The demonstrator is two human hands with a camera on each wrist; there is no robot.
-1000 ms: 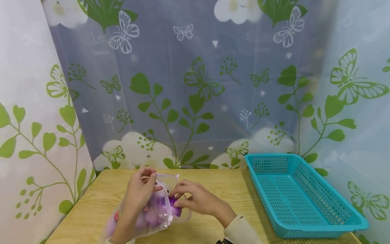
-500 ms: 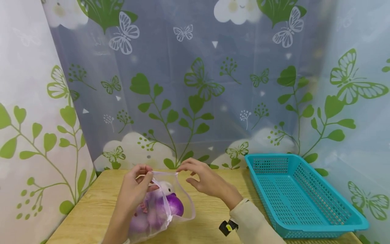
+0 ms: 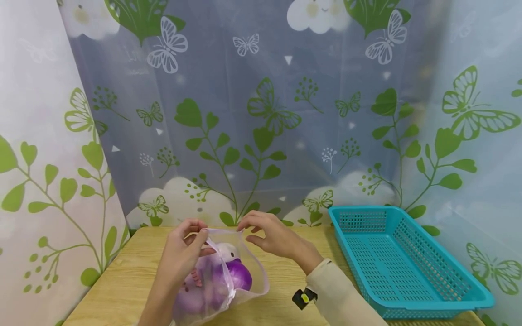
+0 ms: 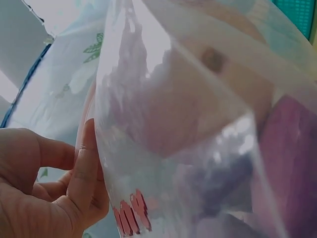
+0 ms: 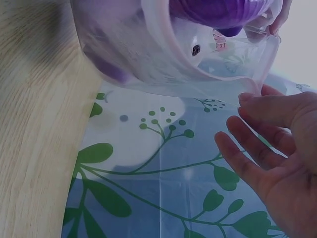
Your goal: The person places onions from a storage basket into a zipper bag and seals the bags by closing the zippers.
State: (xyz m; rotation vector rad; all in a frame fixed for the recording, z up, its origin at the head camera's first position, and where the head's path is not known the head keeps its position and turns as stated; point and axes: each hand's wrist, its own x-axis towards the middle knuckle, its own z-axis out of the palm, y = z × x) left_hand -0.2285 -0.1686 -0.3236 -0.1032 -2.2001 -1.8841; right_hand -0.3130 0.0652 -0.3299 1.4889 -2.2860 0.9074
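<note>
A clear plastic bag (image 3: 243,296) with a pale pink rim stands at the front of the table, its mouth spread to the right. My left hand (image 3: 179,253) pinches the rim on the left side. At the far corner of the mouth, my right hand (image 3: 279,239) pinches the rim between thumb and index finger, the other fingers loose, as the right wrist view shows. Inside are a glossy purple round thing (image 3: 239,275) and a white thing with a dark eye (image 3: 225,250). Pale lilac shapes (image 3: 191,299) show through the bag wall, which bears red print (image 4: 132,213).
A turquoise perforated plastic basket (image 3: 381,258) stands on the right of the wooden table (image 3: 299,290). Curtains (image 3: 228,90) printed with leaves and butterflies close off the back and both sides.
My right hand has left the purple thing and moved up to the bag's far rim. The mouth has been drawn wider to the right, baring more of the purple and white things.
</note>
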